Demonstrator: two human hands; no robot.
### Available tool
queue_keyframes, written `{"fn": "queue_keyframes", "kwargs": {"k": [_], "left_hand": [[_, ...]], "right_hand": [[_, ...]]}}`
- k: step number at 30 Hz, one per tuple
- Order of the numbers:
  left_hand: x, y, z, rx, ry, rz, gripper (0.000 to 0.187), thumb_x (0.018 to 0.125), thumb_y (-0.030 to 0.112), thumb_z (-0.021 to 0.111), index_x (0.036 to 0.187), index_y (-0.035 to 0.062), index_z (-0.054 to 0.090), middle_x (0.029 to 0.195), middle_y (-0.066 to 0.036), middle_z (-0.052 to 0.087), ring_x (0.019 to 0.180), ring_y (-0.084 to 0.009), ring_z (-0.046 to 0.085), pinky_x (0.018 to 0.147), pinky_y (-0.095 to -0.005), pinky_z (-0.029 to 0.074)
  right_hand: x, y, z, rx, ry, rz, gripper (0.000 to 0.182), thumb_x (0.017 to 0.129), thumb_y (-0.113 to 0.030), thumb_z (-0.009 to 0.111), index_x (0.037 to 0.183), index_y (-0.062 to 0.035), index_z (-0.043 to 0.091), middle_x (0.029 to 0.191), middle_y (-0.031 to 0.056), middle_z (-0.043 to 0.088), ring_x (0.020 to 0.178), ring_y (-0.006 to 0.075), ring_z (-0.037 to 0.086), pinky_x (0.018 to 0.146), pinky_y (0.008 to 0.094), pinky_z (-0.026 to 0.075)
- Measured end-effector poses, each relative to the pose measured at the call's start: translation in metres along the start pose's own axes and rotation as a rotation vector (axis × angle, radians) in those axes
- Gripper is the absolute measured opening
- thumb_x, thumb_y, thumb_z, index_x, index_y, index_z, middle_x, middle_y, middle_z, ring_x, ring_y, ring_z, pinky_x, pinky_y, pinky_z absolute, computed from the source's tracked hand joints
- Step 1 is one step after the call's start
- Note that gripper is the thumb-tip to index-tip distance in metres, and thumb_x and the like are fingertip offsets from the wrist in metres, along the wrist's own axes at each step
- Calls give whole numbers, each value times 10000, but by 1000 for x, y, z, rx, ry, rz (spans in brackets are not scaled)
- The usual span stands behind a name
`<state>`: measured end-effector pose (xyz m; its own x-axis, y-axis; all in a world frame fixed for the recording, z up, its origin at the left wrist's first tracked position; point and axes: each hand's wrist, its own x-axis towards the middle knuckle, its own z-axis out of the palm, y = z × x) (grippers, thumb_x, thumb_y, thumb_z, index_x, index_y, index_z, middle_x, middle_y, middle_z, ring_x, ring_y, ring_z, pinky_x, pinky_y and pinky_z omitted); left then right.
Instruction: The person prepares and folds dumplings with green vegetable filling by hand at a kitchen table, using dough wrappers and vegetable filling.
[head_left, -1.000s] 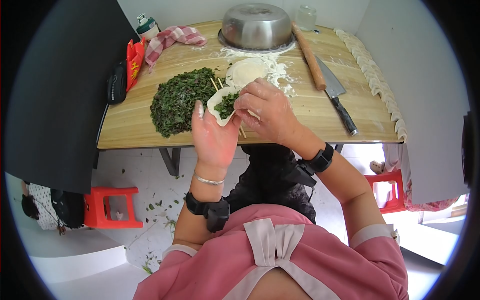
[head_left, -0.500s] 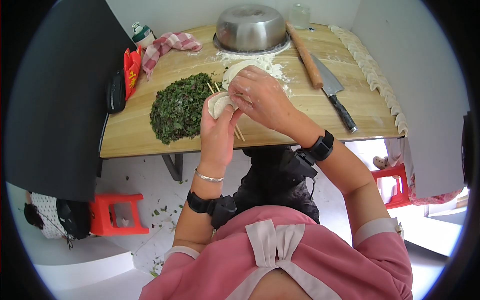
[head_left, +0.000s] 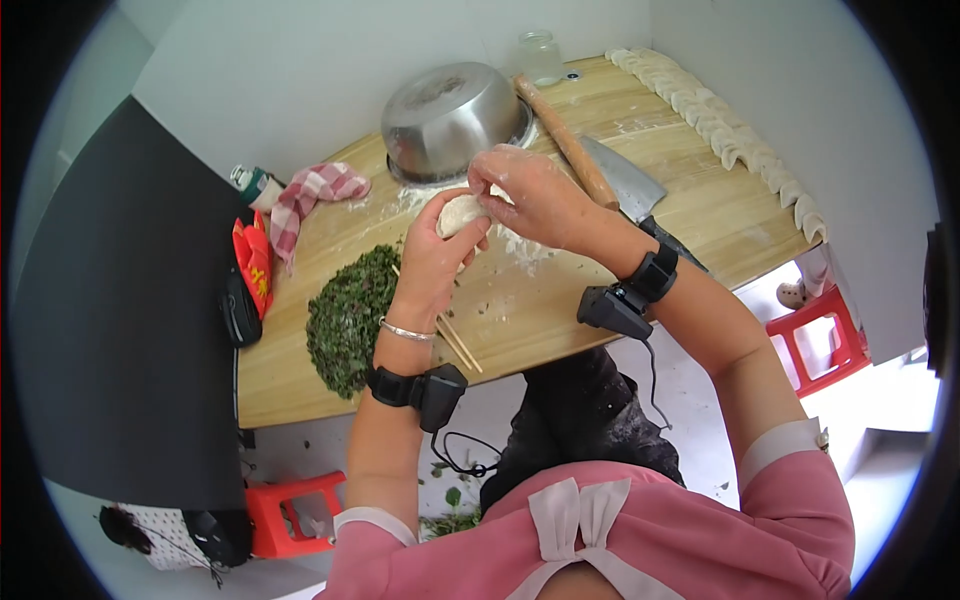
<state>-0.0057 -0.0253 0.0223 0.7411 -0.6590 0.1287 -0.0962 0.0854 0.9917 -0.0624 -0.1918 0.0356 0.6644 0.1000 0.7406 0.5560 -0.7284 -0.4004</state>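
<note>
A pale dumpling with a rounded, folded shape is held above the table. My left hand is closed around it, thumb lying across its front. The thumb and fingers of my right hand pinch its right edge, so that end is hidden. Below my left wrist, a pair of chopsticks lies partly covered on the wood. Left of that hand is a heap of chopped green leaves. White flour is scattered under my right hand.
An upturned steel basin stands at the back. Right of it lie a rolling pin and a cleaver. Dumplings line the table's right edge. A checked cloth and glass jar sit farther back.
My view has turned and shifted, so the table appears tilted. Between my hands, the round wrapper that showed an open face now looks folded into a plump dumpling, with my right fingers at its edge.
</note>
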Motion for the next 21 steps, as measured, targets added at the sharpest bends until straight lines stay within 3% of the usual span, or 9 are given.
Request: {"fn": "queue_keyframes", "kwargs": {"k": [1,6,8,9,13,18,21], "left_hand": [[5,-1,-2,2,-11,-25,328,837,30,635,1148,11,532,842,-19,604,695,-77,554,550,-196,380],[17,-14,-4,-154,-4,-7,309,841,7,620,1139,11,535,859,-22,602,690,-80,542,571,-198,405],[17,-15,-6,-236,27,-4,295,839,-2,619,1123,12,541,860,-24,599,685,-82,539,565,-199,401],[16,-14,-7,-336,48,5,292,844,-11,609,1126,15,537,870,-29,594,688,-86,533,578,-203,413],[10,-15,-18,-578,33,43,294,853,-24,591,1134,29,521,907,-43,584,721,-101,530,622,-212,445],[5,-17,-23,-611,-63,33,300,846,-11,601,1126,43,506,944,-54,582,754,-114,534,661,-223,456],[5,-21,-27,-616,-111,44,304,840,2,611,1120,48,502,965,-63,586,765,-115,536,680,-229,459]], "right_hand": [[0,3,0,-16,2,-11,153,754,-4,616,846,-43,501,805,112,551,774,300,551,668,372,447],[-5,16,13,-31,58,-37,173,748,-20,627,881,-43,517,829,118,549,791,301,551,677,386,447],[-3,9,10,34,294,-154,209,741,-137,652,870,-49,514,773,127,537,763,312,551,670,396,458],[-4,9,7,41,301,-154,209,741,-137,652,870,-49,514,773,127,537,763,312,551,670,396,458],[-14,20,1,78,171,-62,298,733,-254,670,860,-44,502,771,118,524,734,295,532,644,376,441],[-22,21,9,159,23,25,316,748,-304,657,794,-44,485,726,105,504,698,284,508,605,362,414],[-25,19,13,171,-23,-38,334,760,-331,644,741,-47,468,682,100,488,672,285,498,585,367,400]]}}
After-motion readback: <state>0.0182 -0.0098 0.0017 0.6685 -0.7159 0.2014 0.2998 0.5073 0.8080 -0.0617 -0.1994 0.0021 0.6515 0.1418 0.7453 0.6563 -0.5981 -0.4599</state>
